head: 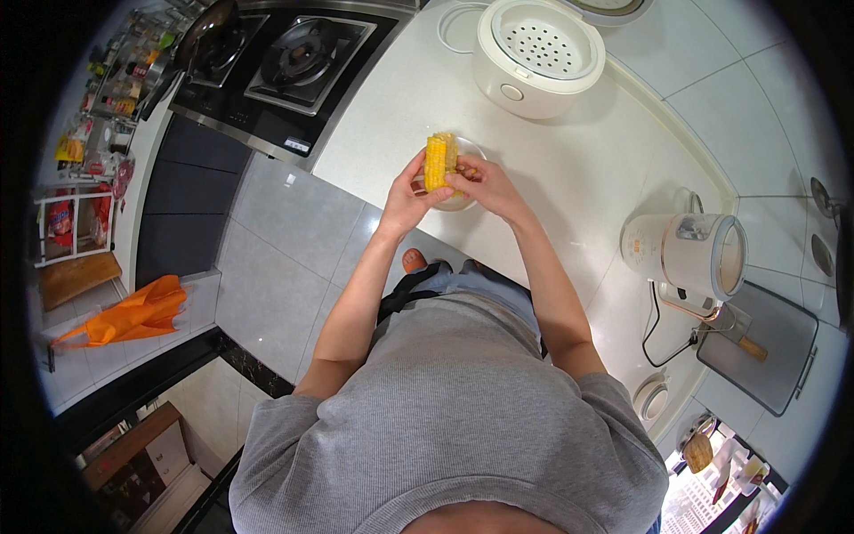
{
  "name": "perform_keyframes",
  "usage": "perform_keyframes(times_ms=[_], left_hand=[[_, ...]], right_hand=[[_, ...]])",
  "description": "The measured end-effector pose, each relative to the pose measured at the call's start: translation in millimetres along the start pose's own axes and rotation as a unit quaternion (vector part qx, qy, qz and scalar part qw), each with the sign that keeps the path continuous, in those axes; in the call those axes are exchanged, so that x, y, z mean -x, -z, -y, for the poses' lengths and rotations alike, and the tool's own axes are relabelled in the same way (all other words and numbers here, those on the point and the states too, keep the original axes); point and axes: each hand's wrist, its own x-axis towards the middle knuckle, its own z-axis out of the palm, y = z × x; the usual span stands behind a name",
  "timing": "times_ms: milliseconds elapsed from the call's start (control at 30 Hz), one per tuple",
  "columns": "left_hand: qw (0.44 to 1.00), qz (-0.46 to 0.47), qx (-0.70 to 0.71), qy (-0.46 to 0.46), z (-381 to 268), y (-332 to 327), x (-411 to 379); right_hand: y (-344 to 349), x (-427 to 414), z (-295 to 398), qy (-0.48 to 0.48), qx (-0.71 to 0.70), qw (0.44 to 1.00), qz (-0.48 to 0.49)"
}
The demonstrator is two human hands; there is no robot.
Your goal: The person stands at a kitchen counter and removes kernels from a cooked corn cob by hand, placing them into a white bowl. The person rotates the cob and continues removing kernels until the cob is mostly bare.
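A yellow corn cob (437,160) stands roughly upright between my hands, over a clear bowl (475,148) on the white counter. My left hand (408,203) grips the cob's left side and lower end. With its thumb pressed on the lower right side of the cob, my right hand (492,189) curls its fingers around loose kernels (471,173). Full rows of kernels cover the cob's left face, while its right face looks paler and stripped. My hands and the cob hide much of the bowl.
A white rice cooker (537,83) with a perforated steamer tray stands at the back. The gas hob (300,57) lies left, a wok (207,33) on it. To the right are a white blender (684,253), its black cord (647,340), a cutting board (767,380) and a cleaver (734,327).
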Motion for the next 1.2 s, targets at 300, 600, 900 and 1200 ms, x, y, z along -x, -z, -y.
perform_keyframes(times_ms=[300, 600, 900, 1200], left_hand=[[1.0, -0.004, 0.006, -0.01, 7, -3, -3], [0.955, -0.013, 0.255, 0.148, -1, 10, 2], [0.956, 0.042, 0.274, 0.098, -5, 6, -5], [0.992, 0.039, 0.099, 0.071, -13, -8, -18]], right_hand=[[-15, -11, -29, 0.099, 0.173, 0.969, -0.144], [-5, -16, -37, 0.107, 0.027, 0.988, -0.104], [-5, 4, -4, 0.044, -0.001, 0.999, 0.001], [-8, 17, -1, 0.127, 0.226, 0.958, -0.128]])
